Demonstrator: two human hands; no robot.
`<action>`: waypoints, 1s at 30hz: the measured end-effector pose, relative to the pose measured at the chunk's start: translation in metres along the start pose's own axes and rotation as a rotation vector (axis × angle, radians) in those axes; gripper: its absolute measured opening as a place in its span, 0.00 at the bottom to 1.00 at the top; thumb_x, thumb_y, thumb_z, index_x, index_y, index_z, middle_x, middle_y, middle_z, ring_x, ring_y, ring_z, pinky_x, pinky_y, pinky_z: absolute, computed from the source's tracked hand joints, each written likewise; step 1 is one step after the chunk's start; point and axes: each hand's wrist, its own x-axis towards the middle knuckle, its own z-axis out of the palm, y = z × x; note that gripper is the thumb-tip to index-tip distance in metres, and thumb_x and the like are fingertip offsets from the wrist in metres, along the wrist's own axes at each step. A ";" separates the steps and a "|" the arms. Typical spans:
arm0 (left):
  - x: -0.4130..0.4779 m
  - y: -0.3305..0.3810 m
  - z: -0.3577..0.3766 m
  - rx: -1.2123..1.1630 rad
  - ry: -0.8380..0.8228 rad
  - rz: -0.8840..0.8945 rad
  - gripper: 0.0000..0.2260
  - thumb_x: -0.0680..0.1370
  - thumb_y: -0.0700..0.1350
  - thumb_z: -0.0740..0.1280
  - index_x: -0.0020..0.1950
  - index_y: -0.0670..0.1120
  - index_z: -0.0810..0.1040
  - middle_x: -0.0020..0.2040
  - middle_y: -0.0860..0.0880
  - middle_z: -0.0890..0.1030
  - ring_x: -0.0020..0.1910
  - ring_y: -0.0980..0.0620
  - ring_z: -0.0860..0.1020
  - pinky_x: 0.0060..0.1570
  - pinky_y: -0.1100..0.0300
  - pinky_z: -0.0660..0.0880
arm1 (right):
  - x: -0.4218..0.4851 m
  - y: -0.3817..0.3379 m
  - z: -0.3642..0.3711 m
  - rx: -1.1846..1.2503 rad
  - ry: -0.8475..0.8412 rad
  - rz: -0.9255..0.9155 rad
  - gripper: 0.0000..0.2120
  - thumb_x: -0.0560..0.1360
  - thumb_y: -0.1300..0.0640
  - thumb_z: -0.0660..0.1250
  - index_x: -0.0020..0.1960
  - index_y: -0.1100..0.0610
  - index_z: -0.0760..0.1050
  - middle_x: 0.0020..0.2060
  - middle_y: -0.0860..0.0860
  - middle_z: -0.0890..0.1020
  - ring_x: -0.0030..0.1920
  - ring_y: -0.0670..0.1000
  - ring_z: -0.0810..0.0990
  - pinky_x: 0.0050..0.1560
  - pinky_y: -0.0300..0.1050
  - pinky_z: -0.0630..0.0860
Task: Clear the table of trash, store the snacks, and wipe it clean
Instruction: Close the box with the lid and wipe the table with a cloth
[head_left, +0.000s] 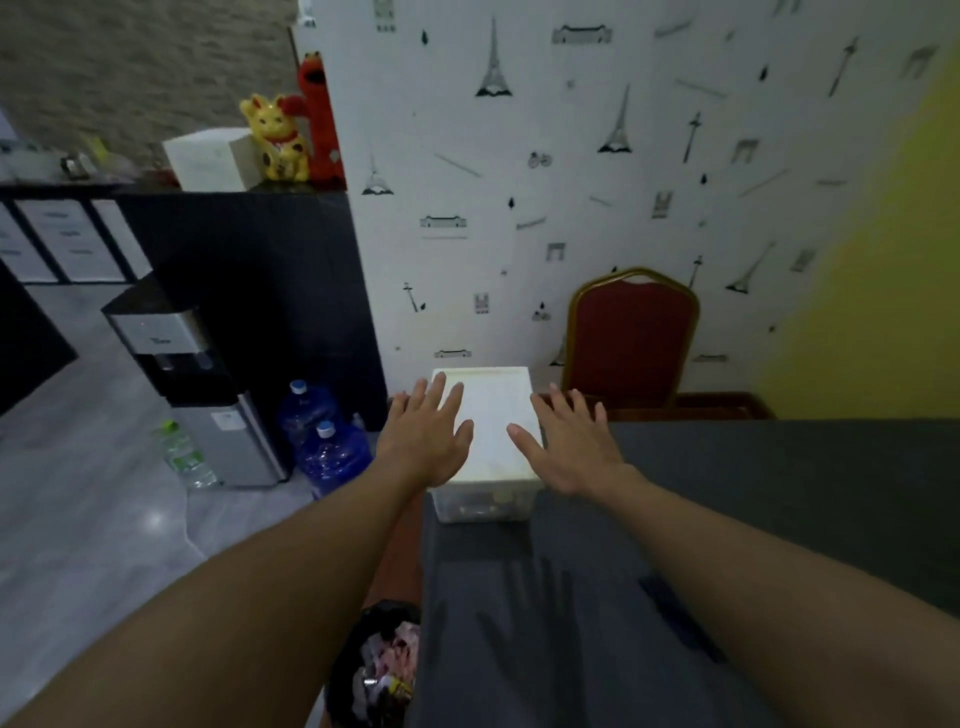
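A white-lidded plastic storage box (488, 415) stands at the far left corner of the dark grey table (727, 493). Its clear lower wall shows blurred contents. My left hand (428, 436) lies over the lid's left edge with straight, spread fingers. My right hand (569, 441) is spread the same way at the lid's right edge, thumb on the lid. Neither hand holds anything. A black-lined trash bin (376, 670) full of crumpled wrappers sits on the floor by the table's left side.
A red chair with a gold frame (631, 338) stands behind the table against the patterned wall. To the left are a water dispenser (192, 384), two blue water jugs (322, 441), a clear bottle (182, 457) and a black counter (249, 270).
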 end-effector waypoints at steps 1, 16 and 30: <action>0.003 0.010 0.000 0.002 0.000 0.023 0.28 0.83 0.59 0.45 0.81 0.51 0.45 0.81 0.47 0.44 0.80 0.44 0.44 0.78 0.44 0.44 | -0.005 0.009 -0.002 0.007 0.009 0.017 0.37 0.79 0.29 0.42 0.82 0.49 0.48 0.81 0.52 0.48 0.80 0.58 0.44 0.78 0.64 0.41; 0.043 0.167 0.048 -0.124 -0.008 0.270 0.27 0.83 0.58 0.47 0.81 0.52 0.46 0.81 0.49 0.47 0.80 0.48 0.45 0.78 0.48 0.44 | -0.057 0.171 0.005 0.050 -0.006 0.172 0.39 0.78 0.29 0.43 0.82 0.48 0.42 0.81 0.48 0.43 0.80 0.54 0.40 0.78 0.59 0.37; 0.017 0.230 0.177 -0.261 -0.235 0.043 0.27 0.84 0.58 0.46 0.81 0.52 0.44 0.81 0.49 0.46 0.80 0.48 0.45 0.77 0.49 0.43 | -0.069 0.257 0.100 0.075 -0.283 -0.027 0.33 0.80 0.32 0.48 0.78 0.49 0.62 0.75 0.50 0.68 0.74 0.55 0.66 0.72 0.54 0.65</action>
